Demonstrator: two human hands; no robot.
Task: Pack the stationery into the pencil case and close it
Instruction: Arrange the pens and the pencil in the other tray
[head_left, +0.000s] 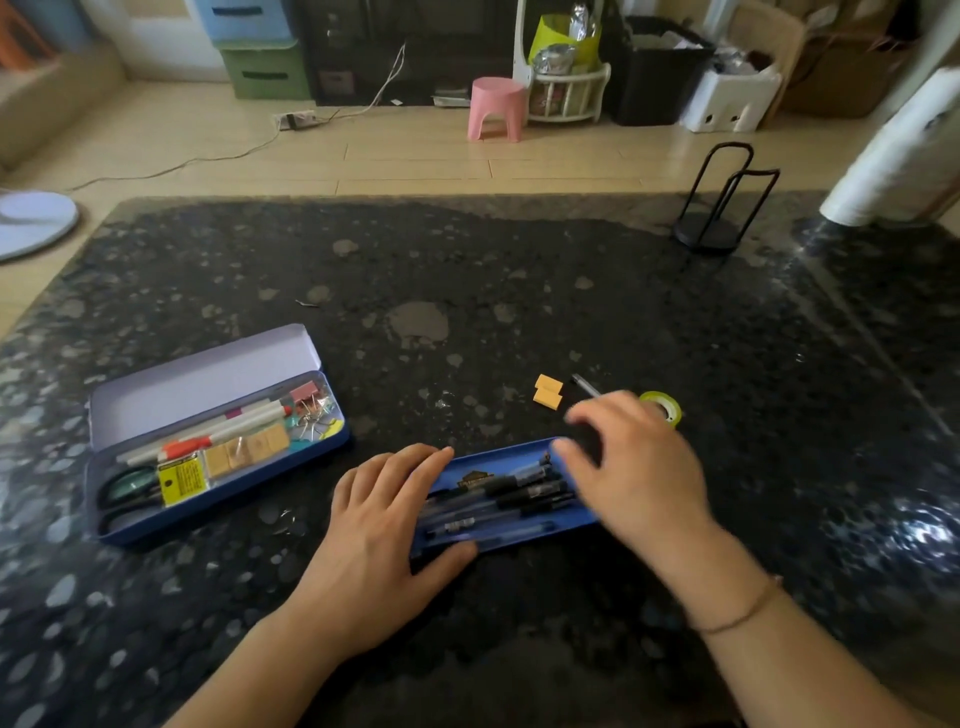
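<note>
An open blue tin pencil case (332, 444) lies at the left with its lilac lid up; inside are markers, scissors, a staple box, erasers and binder clips. A blue inner tray (498, 460) full of dark pens lies in front of me. My left hand (384, 540) grips the tray's left end, thumb under its near edge. My right hand (634, 467) hovers blurred over the tray's right end, fingers spread and holding nothing. Beyond it lie two orange erasers (548, 391), a pen (586, 385) and a green tape roll (667, 405), partly hidden.
A black wire stand (719, 208) sits at the back right of the dark speckled table (467, 270), beside a white roll (893, 150). A small dark scrap (306, 303) lies mid-table. The floor beyond holds a pink stool and bins.
</note>
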